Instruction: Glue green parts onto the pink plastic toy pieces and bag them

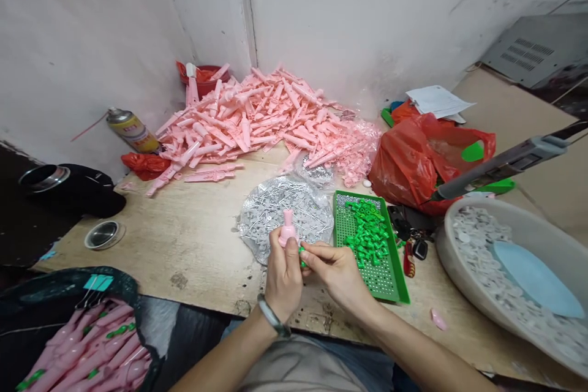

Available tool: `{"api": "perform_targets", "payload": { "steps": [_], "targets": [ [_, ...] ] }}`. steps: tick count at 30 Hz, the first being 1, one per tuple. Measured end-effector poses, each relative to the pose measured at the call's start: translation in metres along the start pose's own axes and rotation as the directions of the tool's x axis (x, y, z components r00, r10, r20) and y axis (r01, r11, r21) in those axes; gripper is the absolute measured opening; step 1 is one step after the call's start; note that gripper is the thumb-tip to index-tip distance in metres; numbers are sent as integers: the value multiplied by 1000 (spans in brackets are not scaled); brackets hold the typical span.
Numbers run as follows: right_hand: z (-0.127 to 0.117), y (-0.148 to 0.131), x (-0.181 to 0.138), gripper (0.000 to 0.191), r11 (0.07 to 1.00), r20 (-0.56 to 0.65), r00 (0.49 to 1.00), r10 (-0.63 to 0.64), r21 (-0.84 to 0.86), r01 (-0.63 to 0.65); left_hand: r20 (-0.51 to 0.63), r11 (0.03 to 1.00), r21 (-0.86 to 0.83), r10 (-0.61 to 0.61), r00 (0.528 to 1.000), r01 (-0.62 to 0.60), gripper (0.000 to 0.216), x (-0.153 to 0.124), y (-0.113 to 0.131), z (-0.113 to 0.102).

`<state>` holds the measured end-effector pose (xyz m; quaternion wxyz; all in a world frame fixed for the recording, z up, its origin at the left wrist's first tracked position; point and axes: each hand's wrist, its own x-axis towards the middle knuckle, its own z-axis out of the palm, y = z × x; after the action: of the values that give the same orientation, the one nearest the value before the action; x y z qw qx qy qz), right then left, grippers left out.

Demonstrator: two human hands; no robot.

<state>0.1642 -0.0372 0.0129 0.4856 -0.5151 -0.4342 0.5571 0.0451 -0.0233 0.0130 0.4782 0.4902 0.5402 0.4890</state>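
While our left hand (283,275) curls shut around a pink plastic piece (288,228), its narrow top stands upright above the fingers and its lower part is hidden in our grip, so we cannot make out its full shape. Just beside it, our right hand (333,271) has thumb and forefinger pinched together on a small green plastic part (302,255). Those fingers hide most of the part, and we cannot tell whether it touches the pink piece. A metal bangle (274,316) circles our left wrist. Just past our right hand lies a green perforated tray (402,275) holding a heap of similar green parts (367,234). Ahead of our left hand, a crinkled clear plastic bag (271,214) holds grey pins, and farther ahead a large heap of pink plastic pieces (248,119) rises against the wall. Well to the right of our right hand sits a grey basin (438,245) filled with small white pieces, while a red plastic bag (427,162) lies beyond the tray. Below and to the left of our left hand, a dark bag (27,288) of pink pieces is cut off by the frame's corner.
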Motion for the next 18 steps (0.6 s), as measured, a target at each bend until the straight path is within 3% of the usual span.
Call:
{"api": "perform_targets", "payload": {
  "steps": [3,5,6,7,9,12,18],
  "targets": [
    [-8,-1,21,34,964,183,982,-51,-248,97,48,988,-88,-123,991,127,31,4,-4,-1],
    [-23,-6,54,33,819,229,972,-61,-545,180,131,931,-186,-292,947,313,43,6,-6,-1],
    [-32,-10,75,30,674,159,981,-109,-714,190,158,891,-235,-360,920,389,47,6,-6,-1],
    [-42,-14,98,28,598,66,984,-168,-786,155,167,854,-283,-405,899,437,49,6,-5,-1],
    [-59,-21,143,33,510,-54,965,-257,-855,88,159,803,-367,-444,882,470,46,5,-3,-1],
    [-74,-20,192,31,399,-129,942,-310,-917,6,138,742,-469,-474,870,479,43,6,2,-4],
    [-92,-6,225,33,270,-225,916,-333,-953,-136,204,544,-645,-555,806,538,41,19,7,-9]
  ]
}}
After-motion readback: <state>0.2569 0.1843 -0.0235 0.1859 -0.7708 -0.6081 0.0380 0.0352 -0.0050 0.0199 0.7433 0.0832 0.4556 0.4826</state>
